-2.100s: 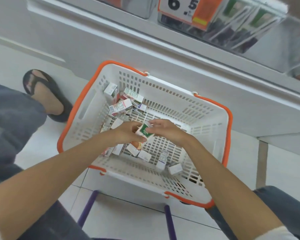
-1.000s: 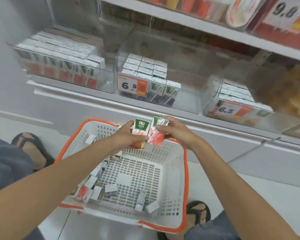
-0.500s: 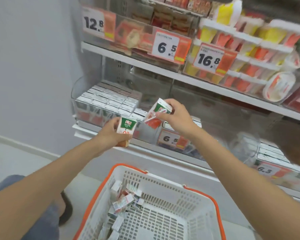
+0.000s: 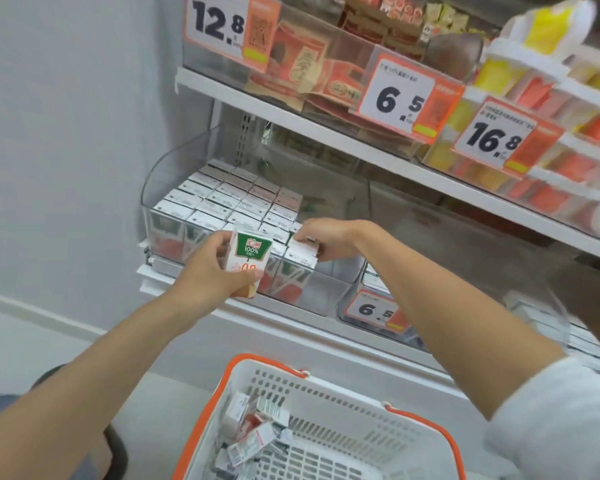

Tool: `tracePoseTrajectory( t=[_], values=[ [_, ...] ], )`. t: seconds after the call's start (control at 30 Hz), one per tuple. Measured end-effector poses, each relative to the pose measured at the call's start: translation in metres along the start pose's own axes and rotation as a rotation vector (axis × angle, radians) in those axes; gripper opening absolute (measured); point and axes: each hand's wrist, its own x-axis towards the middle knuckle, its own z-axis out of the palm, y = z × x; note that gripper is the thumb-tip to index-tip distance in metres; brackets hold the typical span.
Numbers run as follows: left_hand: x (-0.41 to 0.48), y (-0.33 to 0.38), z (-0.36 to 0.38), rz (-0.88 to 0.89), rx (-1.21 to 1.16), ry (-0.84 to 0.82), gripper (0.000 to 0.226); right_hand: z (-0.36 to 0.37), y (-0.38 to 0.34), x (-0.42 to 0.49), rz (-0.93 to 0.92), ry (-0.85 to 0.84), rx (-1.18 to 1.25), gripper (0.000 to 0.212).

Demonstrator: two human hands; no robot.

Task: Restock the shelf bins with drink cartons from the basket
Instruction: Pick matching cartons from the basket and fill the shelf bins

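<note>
My left hand (image 4: 208,271) grips a small drink carton (image 4: 248,259) with a green top and a white and orange body, upright in front of the clear shelf bin (image 4: 160,188). My right hand (image 4: 326,237) reaches into that bin and holds a second carton (image 4: 302,252) down at the front right of the rows. The bin holds several rows of the same cartons. The white basket with an orange rim (image 4: 329,379) sits on the floor below, with several loose cartons (image 4: 253,434) in its left corner.
A second clear bin with a 6.5 price tag (image 4: 376,310) stands to the right on the same shelf. The shelf above (image 4: 361,150) carries packets, yellow and orange cups and price tags. A grey wall lies to the left.
Both hands rose from the basket with a carton each. The right hand has moved down into the left bin with its carton. The left hand stays in front of the bin.
</note>
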Motion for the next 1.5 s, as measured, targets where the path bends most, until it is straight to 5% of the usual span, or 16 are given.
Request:
tracePoseTrajectory(
  t=[0.1,0.17,0.23,0.3,0.4,0.57,0.7,0.83,1.03,1.13,1.33,1.5],
  values=[
    [-0.003,0.004,0.003,-0.009,0.022,-0.012,0.051,0.002,0.001,-0.002,-0.046,0.022,-0.122,0.055],
    [-0.01,0.007,0.005,-0.016,0.028,-0.021,0.055,0.004,0.002,-0.021,-0.182,0.225,-0.322,0.07],
    [-0.02,0.012,0.012,-0.01,0.019,-0.033,0.057,0.012,0.008,-0.048,-0.426,0.349,-0.162,0.061],
    [-0.032,0.02,0.027,0.007,0.007,-0.049,0.06,0.024,0.023,-0.082,-0.544,0.248,0.045,0.052],
    [-0.051,0.032,0.068,0.015,0.015,-0.122,0.067,0.032,0.056,-0.13,-0.529,0.164,0.085,0.063],
    [-0.079,0.049,0.165,0.044,0.102,-0.276,0.07,-0.001,0.125,-0.195,-0.538,0.303,0.114,0.036],
    [-0.089,0.058,0.257,0.071,0.147,-0.364,0.071,-0.049,0.192,-0.249,-0.474,0.41,0.033,0.055],
    [-0.092,0.056,0.357,0.161,0.198,-0.47,0.079,-0.097,0.267,-0.294,-0.433,0.527,0.034,0.04],
    [-0.068,0.052,0.461,0.432,0.619,-0.429,0.12,-0.175,0.379,-0.335,-0.389,0.897,0.089,0.04],
    [-0.048,0.045,0.48,0.423,0.758,-0.397,0.138,-0.219,0.42,-0.342,-0.354,0.991,0.049,0.041],
    [-0.029,0.021,0.481,0.469,0.825,-0.429,0.136,-0.27,0.467,-0.317,-0.224,0.934,-0.08,0.042],
    [-0.022,0.017,0.478,0.53,0.815,-0.425,0.129,-0.268,0.475,-0.276,0.073,0.506,0.127,0.038]
  ],
)
